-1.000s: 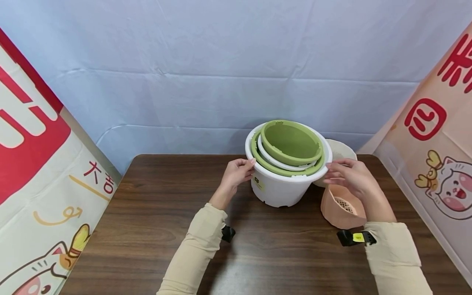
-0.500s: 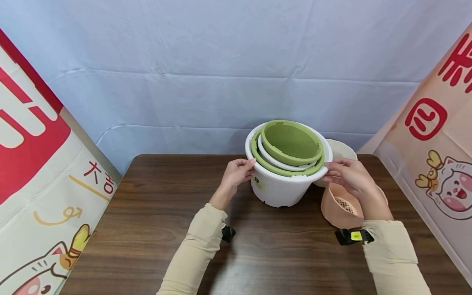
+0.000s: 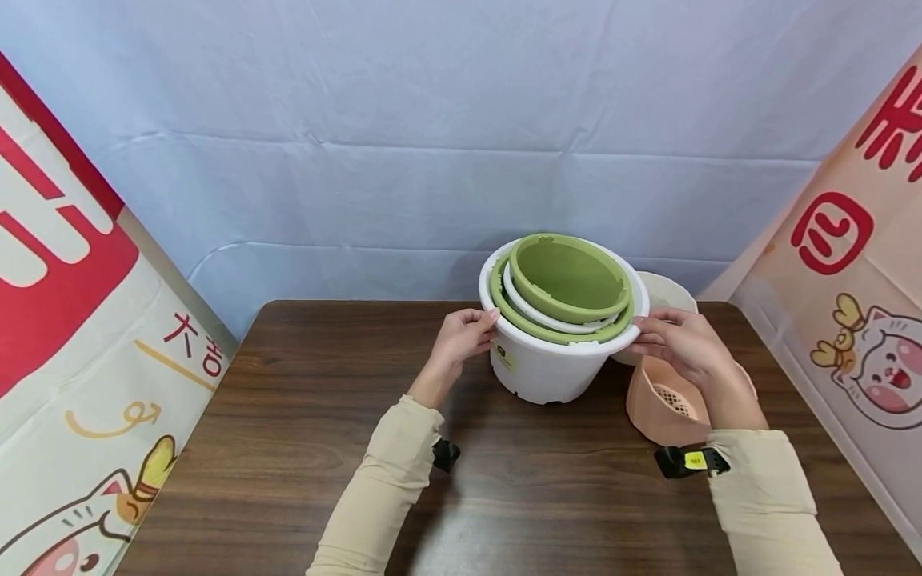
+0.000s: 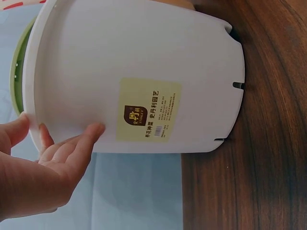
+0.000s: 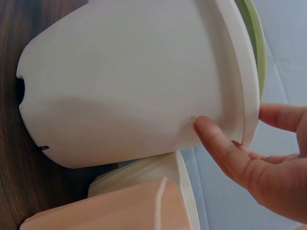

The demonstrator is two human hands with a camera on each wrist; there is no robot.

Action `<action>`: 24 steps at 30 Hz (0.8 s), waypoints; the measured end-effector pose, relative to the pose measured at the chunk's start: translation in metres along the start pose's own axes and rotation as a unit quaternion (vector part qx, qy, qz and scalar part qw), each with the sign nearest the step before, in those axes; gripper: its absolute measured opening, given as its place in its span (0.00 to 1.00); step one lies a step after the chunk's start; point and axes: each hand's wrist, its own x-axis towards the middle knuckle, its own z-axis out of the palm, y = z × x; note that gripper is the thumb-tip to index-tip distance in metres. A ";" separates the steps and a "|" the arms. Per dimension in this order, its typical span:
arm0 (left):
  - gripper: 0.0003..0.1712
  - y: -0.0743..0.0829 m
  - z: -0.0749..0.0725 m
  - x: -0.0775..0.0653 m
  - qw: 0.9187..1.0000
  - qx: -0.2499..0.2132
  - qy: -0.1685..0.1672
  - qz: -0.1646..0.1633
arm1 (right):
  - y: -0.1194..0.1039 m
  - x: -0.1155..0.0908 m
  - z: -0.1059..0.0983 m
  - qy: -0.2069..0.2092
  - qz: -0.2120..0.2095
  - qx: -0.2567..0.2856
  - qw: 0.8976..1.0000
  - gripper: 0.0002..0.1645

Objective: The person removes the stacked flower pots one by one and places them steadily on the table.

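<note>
A large white flowerpot (image 3: pixel 551 372) stands upright on the table, a yellow label (image 4: pixel 149 110) on its side. Nested inside it are a green pot (image 3: pixel 499 300), a smaller white pot (image 3: pixel 520 302) and, topmost, a small green pot (image 3: pixel 565 276) that leans slightly. My left hand (image 3: pixel 461 340) pinches the white flowerpot's rim at the left, thumb on top and fingers under the lip. At the opposite side my right hand (image 3: pixel 684 344) pinches the same rim, one fingertip touching the wall in the right wrist view. The bottoms of the inner pots are hidden.
Close by on the right stands a peach pot (image 3: pixel 659 416) with a holed bottom, partly behind my right wrist. A cream pot (image 3: pixel 666 292) sits behind it, near the wooden table's (image 3: pixel 324 384) back edge. A pale blue cloth (image 3: pixel 432 160) hangs behind.
My right hand has shifted very slightly left along the rim of the white flowerpot. My left hand and the stacked pots have stayed in place.
</note>
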 end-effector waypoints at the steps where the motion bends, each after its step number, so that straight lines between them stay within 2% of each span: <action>1: 0.16 0.000 0.000 0.000 1.000 0.002 0.000 0.000 | 0.000 0.000 0.000 0.000 0.000 -0.002 1.000 0.17; 16: 0.15 0.000 0.003 -0.002 1.000 0.007 0.009 0.011 | 0.000 0.000 0.000 0.001 0.002 -0.019 1.000 0.16; 24: 0.16 0.002 0.002 -0.005 1.000 0.007 0.016 0.014 | 0.000 -0.001 0.001 -0.001 0.000 0.003 1.000 0.15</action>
